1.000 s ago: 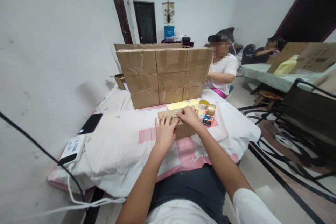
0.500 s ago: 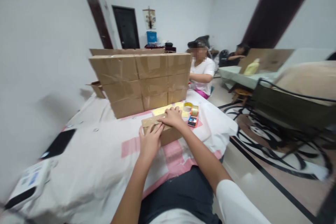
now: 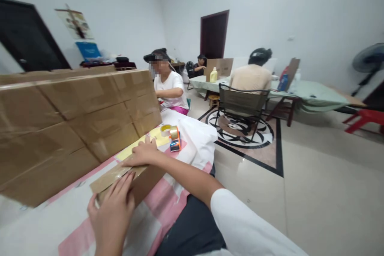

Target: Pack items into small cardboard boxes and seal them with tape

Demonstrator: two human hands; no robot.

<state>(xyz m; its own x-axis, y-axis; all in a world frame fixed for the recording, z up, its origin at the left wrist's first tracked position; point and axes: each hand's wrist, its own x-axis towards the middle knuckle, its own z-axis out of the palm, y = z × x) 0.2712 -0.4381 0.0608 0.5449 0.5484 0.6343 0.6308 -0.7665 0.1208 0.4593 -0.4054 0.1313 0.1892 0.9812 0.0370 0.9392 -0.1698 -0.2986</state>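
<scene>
A long cardboard box (image 3: pixel 150 180) lies on the table in front of me, with shiny tape on its top. My left hand (image 3: pixel 115 204) grips its near left end, thumb on one side and fingers on the top flap. Across the far part of the top, my right hand (image 3: pixel 145 153) presses down on the box. Just beyond that hand are an orange tape dispenser (image 3: pixel 175 140) and a loose roll of tape (image 3: pixel 165 129). Behind the box stands a wall of stacked, taped cardboard boxes (image 3: pixel 99 116).
A pink and white cloth (image 3: pixel 192 128) covers the table. Across it sits a person in a white shirt (image 3: pixel 171 88). Farther right, another person sits in a dark chair (image 3: pixel 244 102) at a green-covered table (image 3: pixel 312 92). A red stool (image 3: pixel 367 118) stands at far right.
The view has swung to the right, so the box stack and my hands appear farther left and larger. Both hands remain on the box.
</scene>
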